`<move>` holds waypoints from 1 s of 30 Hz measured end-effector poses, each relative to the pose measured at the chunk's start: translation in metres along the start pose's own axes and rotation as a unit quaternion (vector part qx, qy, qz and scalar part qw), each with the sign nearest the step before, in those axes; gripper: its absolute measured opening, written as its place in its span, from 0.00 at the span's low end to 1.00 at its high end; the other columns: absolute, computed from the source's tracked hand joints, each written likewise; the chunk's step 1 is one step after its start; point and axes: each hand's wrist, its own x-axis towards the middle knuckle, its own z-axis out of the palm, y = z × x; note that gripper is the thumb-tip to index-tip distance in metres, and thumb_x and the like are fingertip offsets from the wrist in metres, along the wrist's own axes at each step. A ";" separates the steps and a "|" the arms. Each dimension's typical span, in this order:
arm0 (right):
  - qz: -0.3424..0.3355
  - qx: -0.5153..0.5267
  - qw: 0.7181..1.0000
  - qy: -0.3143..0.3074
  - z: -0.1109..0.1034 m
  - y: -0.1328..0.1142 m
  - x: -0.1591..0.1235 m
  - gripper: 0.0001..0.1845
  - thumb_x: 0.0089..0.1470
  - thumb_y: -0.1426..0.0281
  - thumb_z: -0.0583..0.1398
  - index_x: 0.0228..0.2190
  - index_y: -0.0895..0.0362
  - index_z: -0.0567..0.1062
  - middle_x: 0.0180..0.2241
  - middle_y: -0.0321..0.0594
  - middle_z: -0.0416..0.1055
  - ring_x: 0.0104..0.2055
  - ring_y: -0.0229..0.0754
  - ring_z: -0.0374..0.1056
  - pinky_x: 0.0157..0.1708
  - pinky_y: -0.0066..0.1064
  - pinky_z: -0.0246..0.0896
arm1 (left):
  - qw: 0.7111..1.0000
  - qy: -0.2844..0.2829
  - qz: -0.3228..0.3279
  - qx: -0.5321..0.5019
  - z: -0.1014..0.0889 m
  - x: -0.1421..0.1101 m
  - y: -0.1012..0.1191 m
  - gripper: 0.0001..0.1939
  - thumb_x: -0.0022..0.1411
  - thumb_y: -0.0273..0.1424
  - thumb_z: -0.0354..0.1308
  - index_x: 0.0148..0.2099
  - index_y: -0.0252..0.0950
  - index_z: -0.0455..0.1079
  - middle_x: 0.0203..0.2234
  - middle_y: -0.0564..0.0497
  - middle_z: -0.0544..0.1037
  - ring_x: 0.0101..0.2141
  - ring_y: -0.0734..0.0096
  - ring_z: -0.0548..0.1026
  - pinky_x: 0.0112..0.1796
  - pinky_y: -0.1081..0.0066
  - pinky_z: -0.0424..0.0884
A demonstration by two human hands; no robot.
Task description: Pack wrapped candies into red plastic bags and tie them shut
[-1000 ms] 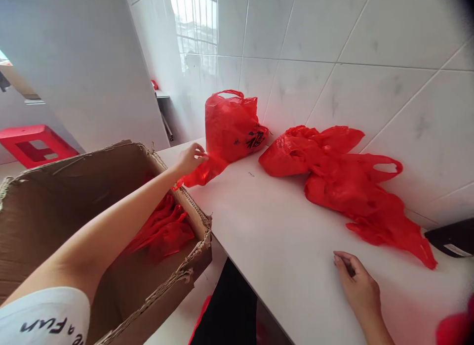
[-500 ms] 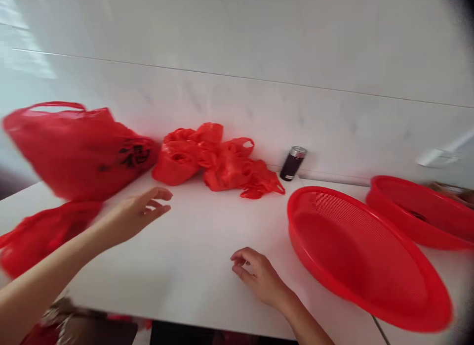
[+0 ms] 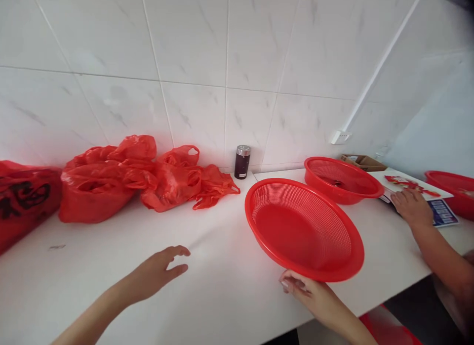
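My left hand [image 3: 157,271] hovers open over the white counter [image 3: 207,285], fingers spread, holding nothing. My right hand [image 3: 309,293] is at the near rim of a large red mesh basket [image 3: 301,229], fingers curled under its edge, and the basket sits tilted on the counter. A pile of red plastic bags [image 3: 142,177] lies against the tiled wall to the left. A fuller red bag with black print [image 3: 24,199] sits at the far left edge.
A dark cylindrical container with a silver lid [image 3: 242,162] stands by the wall. A second red basket [image 3: 342,179] and a third [image 3: 454,192] sit to the right. Another person's hand [image 3: 411,206] rests on printed sheets [image 3: 425,194]. A small cardboard box [image 3: 365,162] is behind.
The view swung right, away from the cardboard box. My left hand let go of the red bag and drew back open. My right hand moved to the red basket's rim.
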 end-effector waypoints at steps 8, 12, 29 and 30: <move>-0.058 0.041 0.997 0.033 -0.050 0.048 0.018 0.20 0.57 0.53 0.55 0.30 0.54 0.79 0.34 0.42 0.77 0.41 0.48 0.71 0.49 0.40 0.61 | 0.994 -0.046 0.019 -0.102 0.043 0.005 0.030 0.19 0.60 0.49 0.52 0.50 0.53 0.71 0.54 0.53 0.72 0.54 0.56 0.68 0.51 0.62 0.67; 0.004 0.058 0.986 0.156 -0.079 0.084 0.021 0.21 0.55 0.51 0.56 0.31 0.54 0.76 0.34 0.45 0.75 0.42 0.51 0.72 0.42 0.36 0.65 | 0.992 -0.034 0.002 -0.118 0.042 0.004 0.014 0.18 0.60 0.49 0.52 0.49 0.53 0.71 0.53 0.53 0.73 0.54 0.57 0.69 0.51 0.62 0.66; -0.217 -0.076 0.963 0.142 0.065 -0.072 0.232 0.17 0.52 0.75 0.59 0.46 0.57 0.71 0.60 0.50 0.57 0.64 0.53 0.50 0.60 0.45 0.48 | 0.929 0.312 0.179 0.091 0.114 0.059 0.004 0.11 0.65 0.34 0.49 0.43 0.43 0.73 0.47 0.47 0.76 0.51 0.55 0.69 0.49 0.54 0.68; -0.211 -0.069 0.963 0.150 0.065 -0.076 0.245 0.16 0.50 0.77 0.60 0.43 0.59 0.73 0.59 0.52 0.59 0.63 0.56 0.50 0.59 0.48 0.48 | 0.930 0.314 0.177 0.078 0.113 0.059 0.002 0.11 0.65 0.34 0.49 0.41 0.43 0.73 0.46 0.47 0.76 0.50 0.56 0.70 0.49 0.55 0.68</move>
